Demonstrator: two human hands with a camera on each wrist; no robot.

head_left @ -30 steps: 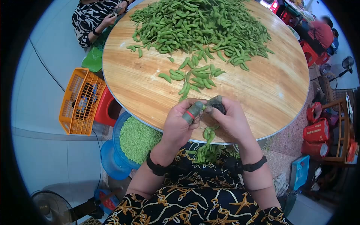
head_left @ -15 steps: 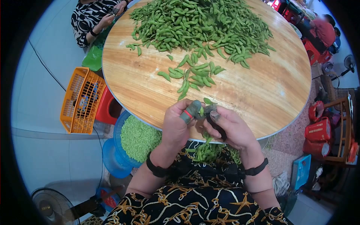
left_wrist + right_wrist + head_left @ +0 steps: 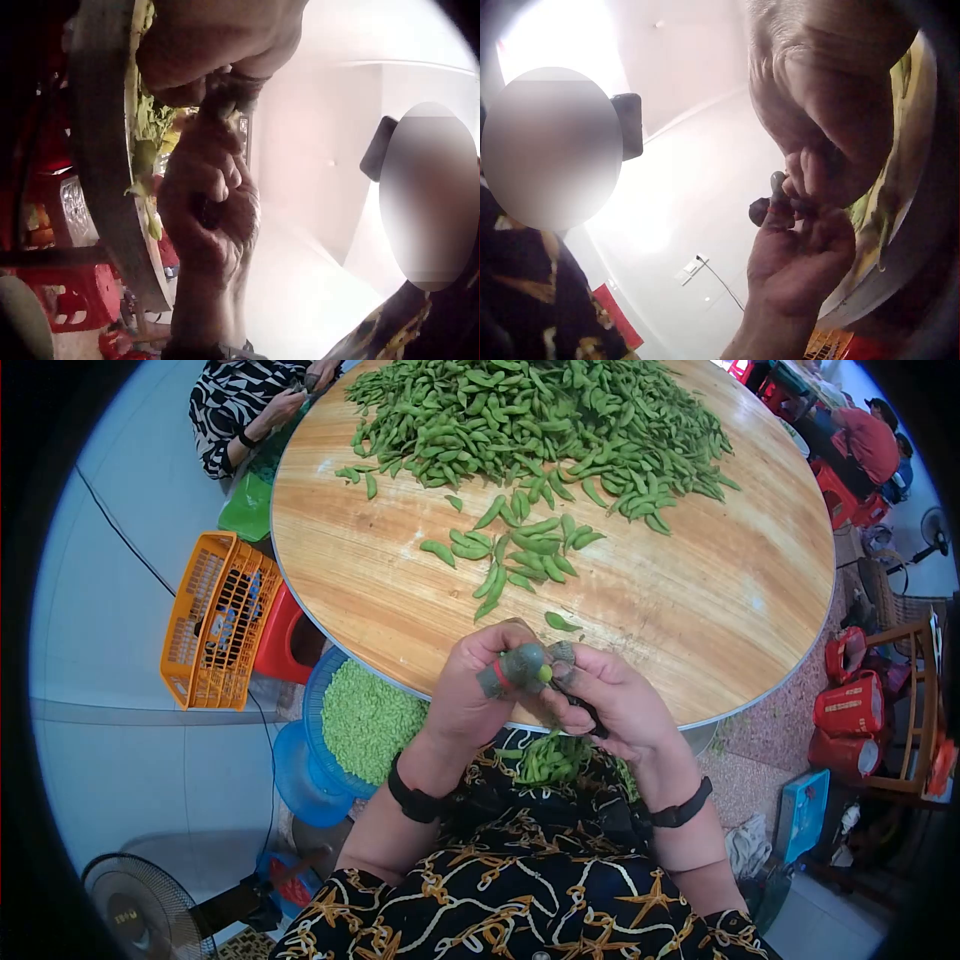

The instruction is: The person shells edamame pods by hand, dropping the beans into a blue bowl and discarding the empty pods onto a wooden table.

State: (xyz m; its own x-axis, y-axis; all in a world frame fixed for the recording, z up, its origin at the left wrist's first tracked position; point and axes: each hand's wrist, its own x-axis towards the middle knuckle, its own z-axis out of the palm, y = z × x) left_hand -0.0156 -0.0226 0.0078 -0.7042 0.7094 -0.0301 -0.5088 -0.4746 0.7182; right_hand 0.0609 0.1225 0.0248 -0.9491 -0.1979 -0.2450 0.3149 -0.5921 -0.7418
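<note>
Between my fingertips is a bright green bit of an edamame pod, mostly hidden by the fingers. My left hand pinches it, a grey-green thumb cover with a red band pressed over it. From the other side my right hand grips at the same pod with curled fingers; a dark cover is on one finger. Something dark lies in the right palm, its kind unclear. Just beyond the fingertips a single pod rests on the round wooden table. Both wrist views show the hands meeting at the fingertips.
A large heap of edamame pods covers the far tabletop, with loose pods nearer. More pods sit in my lap. A blue basket of shelled beans stands at left, beside an orange crate. Another person sits far left.
A pod that first appeared just past the right fingertips now lies apart on the table. My right hand has turned and its fingers have curled in more; the hands stay together.
</note>
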